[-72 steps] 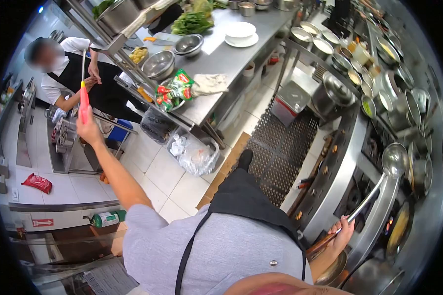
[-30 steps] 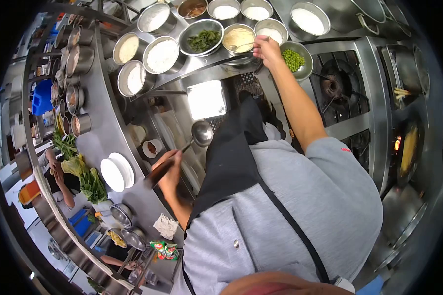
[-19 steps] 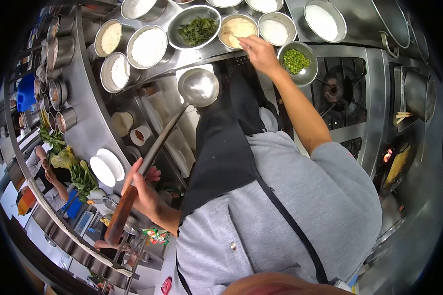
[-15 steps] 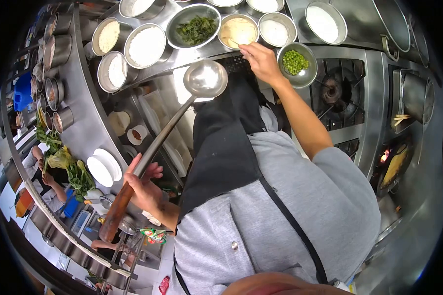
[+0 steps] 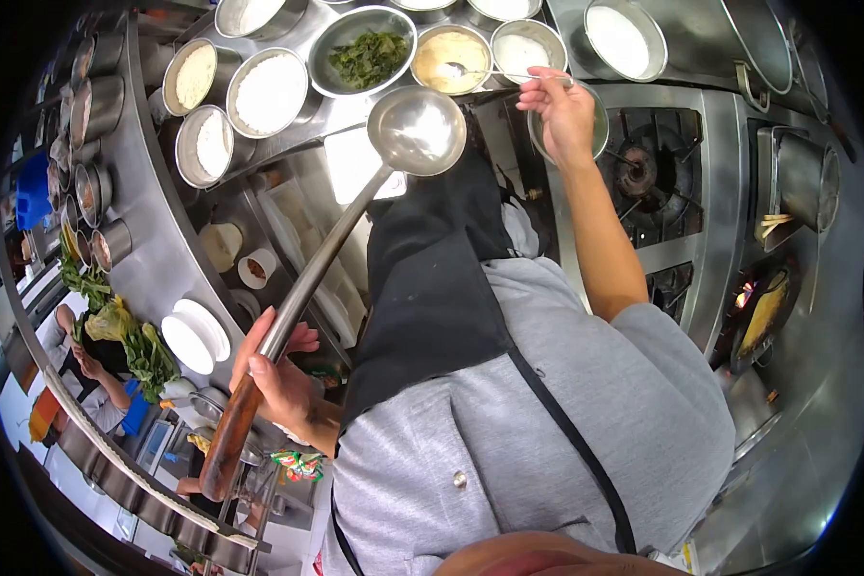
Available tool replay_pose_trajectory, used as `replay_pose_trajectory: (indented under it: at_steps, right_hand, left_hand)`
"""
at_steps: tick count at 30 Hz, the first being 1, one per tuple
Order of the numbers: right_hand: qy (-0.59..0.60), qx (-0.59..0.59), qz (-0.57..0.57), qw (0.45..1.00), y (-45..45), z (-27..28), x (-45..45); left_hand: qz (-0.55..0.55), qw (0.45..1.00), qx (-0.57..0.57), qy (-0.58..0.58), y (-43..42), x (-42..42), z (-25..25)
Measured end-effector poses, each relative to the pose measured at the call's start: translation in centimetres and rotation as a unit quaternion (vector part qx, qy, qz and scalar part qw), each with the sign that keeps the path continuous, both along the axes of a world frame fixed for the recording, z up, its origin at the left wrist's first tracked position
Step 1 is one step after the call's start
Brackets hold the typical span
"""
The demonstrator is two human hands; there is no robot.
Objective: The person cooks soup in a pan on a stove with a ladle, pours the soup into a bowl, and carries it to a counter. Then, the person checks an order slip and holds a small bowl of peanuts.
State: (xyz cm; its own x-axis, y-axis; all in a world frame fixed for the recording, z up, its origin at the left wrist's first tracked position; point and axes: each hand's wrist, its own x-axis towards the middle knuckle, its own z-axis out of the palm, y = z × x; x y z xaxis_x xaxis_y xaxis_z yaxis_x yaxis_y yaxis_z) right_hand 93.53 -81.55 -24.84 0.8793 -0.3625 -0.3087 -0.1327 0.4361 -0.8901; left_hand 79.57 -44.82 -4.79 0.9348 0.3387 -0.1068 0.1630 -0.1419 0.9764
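Note:
A big metal ladle [image 5: 416, 132] with a wooden handle lies slantwise in my left hand [image 5: 276, 379], thumb and fingers around its shaft. Its bowl hangs between the counter edge and my apron. My right hand [image 5: 561, 117] pinches the thin handle of a small spoon [image 5: 454, 70], whose tip is over a pot of pale yellow food [image 5: 437, 50]. Under that hand, a metal bowl [image 5: 600, 125] is partly hidden. Beside the yellow food stand a bowl of dark green leaves [image 5: 368, 60] and a pot of white contents [image 5: 521, 50].
More pots, one with white contents [image 5: 267, 91], line the counter [image 5: 178, 252]. White plates [image 5: 195, 336] and leafy greens [image 5: 147, 360] sit at left. A stove burner [image 5: 643, 173] is at right, with a pan of yellow food [image 5: 764, 312] near a flame. Another person's arm [image 5: 112, 392] shows far left.
The view has swung round from the aisle to the pots. The ladle went from my right hand to my left; the red-handled tool is gone. Lately my right hand moved right with the spoon.

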Motion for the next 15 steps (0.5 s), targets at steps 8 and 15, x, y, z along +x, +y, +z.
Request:
replay_pose_trajectory:
  at_steps: [8, 15]
  right_hand:
    - [-0.120, -0.370, 0.175, 0.904, 3.4, -3.7, 2.6]
    - [-0.025, -0.314, 0.202, 0.927, 3.0, -1.1, 1.3]
  left_hand:
    - [0.001, 1.000, 0.015, -0.004, -0.4, -0.2, 0.1]
    - [0.020, 0.999, 0.039, -0.004, -0.7, -0.8, 0.3]
